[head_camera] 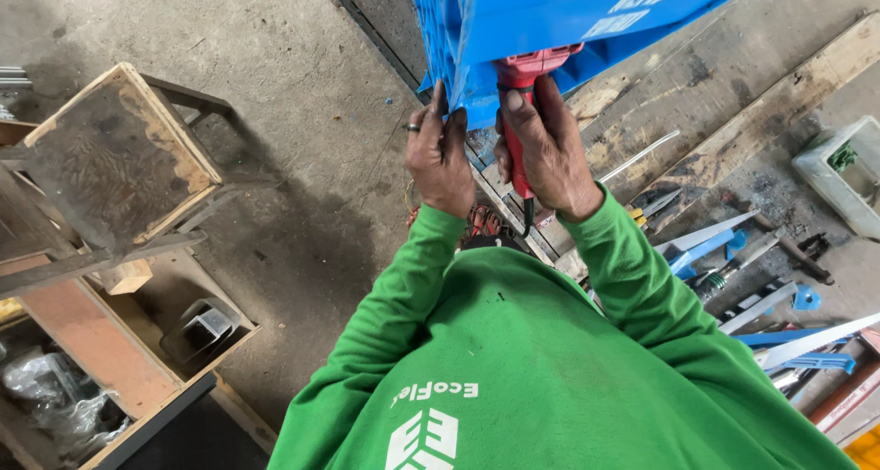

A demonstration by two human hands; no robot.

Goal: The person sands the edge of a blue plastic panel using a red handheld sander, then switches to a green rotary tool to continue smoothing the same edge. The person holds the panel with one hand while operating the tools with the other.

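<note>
The blue plastic crate (550, 21) is at the top of the view, held up in front of the person. Its wall is smooth on the outside and ribbed along the near edge. A red power tool (521, 103) presses against its lower edge. The tool has a long red plastic body and a dark cord end that points down toward the chest.

The right hand (550, 149) is wrapped around the tool body, fingers closed on it, with the thumb up near the tool head. The left hand (440, 158) pinches the ribbed edge of the crate, fingers pressed together; one finger has a ring. Both sleeves are green cloth, like the shirt (541, 378).

Under the hands is a floor (302, 112) of grey concrete, rough and stained, with some blue chips on it. To the right lie worn wooden planks (733, 94), cracked and dusty, which make a low desk. On it and beside it lie loose tools and scraps (752, 277): blue plastic pieces, grey metal strips, pliers. A pale plastic tub (848, 172) stands at the right edge.

At the left is a wooden stool (119, 154) with a square, dirty top and a metal frame. Below it there are open wooden boxes (137, 360) with bags and a small container inside.
</note>
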